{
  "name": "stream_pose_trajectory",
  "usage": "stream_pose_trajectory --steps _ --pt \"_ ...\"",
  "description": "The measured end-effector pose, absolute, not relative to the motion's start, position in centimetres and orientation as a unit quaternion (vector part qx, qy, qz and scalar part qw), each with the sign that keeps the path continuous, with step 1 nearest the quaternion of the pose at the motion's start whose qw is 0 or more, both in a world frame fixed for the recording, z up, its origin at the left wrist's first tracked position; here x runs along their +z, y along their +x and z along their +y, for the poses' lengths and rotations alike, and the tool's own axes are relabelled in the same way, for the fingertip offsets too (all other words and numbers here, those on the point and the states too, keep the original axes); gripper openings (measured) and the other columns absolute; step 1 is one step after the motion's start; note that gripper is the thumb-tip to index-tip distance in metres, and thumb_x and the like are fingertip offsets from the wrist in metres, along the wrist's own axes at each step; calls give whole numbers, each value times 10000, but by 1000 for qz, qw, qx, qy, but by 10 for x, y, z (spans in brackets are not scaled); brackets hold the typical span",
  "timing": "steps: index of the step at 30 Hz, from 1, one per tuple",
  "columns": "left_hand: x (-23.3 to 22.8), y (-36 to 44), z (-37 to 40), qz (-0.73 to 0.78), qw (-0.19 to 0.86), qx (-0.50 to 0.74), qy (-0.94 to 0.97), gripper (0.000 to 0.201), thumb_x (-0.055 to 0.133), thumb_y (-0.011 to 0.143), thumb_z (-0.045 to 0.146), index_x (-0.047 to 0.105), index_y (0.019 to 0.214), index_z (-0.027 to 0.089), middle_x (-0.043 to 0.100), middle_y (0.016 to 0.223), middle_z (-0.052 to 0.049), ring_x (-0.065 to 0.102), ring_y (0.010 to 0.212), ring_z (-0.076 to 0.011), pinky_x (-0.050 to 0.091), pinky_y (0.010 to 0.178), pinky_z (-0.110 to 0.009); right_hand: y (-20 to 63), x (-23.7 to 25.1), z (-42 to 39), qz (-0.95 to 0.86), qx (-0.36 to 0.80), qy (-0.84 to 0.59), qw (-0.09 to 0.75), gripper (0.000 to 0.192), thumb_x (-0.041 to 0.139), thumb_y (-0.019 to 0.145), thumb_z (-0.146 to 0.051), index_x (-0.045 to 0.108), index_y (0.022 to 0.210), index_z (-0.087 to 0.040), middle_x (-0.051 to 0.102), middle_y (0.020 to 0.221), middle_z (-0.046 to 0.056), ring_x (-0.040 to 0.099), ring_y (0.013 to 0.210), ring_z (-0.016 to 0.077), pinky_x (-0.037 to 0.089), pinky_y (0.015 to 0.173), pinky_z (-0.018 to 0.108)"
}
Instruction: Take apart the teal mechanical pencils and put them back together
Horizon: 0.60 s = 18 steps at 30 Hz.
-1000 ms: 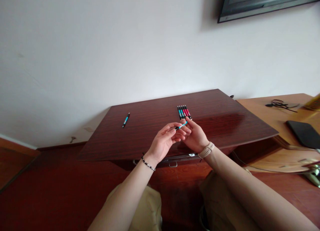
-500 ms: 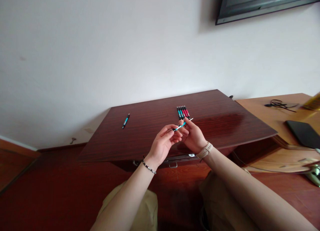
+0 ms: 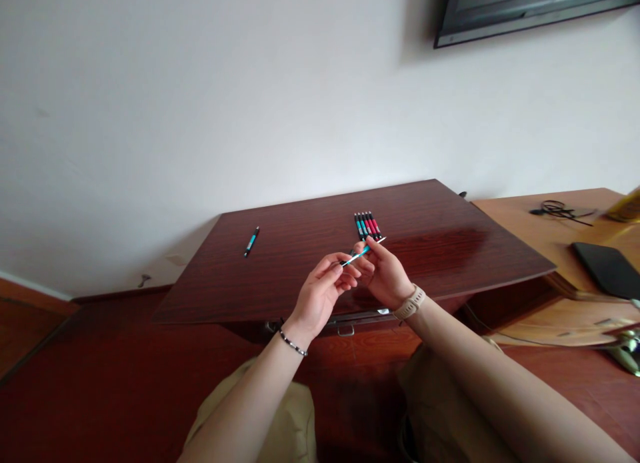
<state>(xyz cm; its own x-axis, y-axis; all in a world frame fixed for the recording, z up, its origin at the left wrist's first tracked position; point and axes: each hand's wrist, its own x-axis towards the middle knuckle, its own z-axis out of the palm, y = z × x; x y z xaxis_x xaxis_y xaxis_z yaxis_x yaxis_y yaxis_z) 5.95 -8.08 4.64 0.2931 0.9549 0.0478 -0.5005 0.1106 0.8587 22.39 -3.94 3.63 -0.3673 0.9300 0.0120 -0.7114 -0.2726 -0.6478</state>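
Note:
Both hands meet over the near middle of a dark red-brown table (image 3: 300, 276). My right hand (image 3: 384, 277) grips a thin teal pen (image 3: 361, 253) that points up and to the right. My left hand (image 3: 325, 291) pinches the pen's lower left end between thumb and fingertips. Just beyond the hands, a row of several teal and red pens (image 3: 367, 225) lies side by side on the table. A single teal pen (image 3: 251, 241) lies alone on the left part of the table.
A lighter wooden desk (image 3: 550, 236) adjoins on the right, with a black flat device (image 3: 607, 268) and a coiled black cable (image 3: 557, 209). A dark screen (image 3: 525, 6) hangs on the white wall. A drawer handle (image 3: 345, 329) shows below the table edge.
My left hand has slid a little down and left along the pen, so more of the teal body shows between the two hands.

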Motion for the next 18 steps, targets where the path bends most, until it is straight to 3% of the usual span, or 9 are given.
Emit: stream_pose_trajectory --steps 5,13,18 --pt "42 53 -81 299 692 528 390 260 768 927 313 714 1145 182 762 1002 -77 694 862 -172 497 832 -301 223 33 -39 -316 762 -202 528 384 651 1002 -578 697 885 -215 430 563 -54 470 554 151 476 602 280" --pt "31 46 -78 340 684 549 339 236 802 893 287 693 1075 184 744 941 -47 676 811 -144 499 767 -257 216 32 -43 -442 665 -289 528 560 561 1002 -718 735 897 -196 601 643 1 519 593 140 398 581 265" --pt "24 52 -75 286 735 568 236 137 784 878 199 692 977 180 691 886 -21 637 813 -126 494 740 -234 215 41 -52 -531 596 -292 527 498 582 1027 -661 743 928 -200 609 665 3 509 622 156 414 619 293"
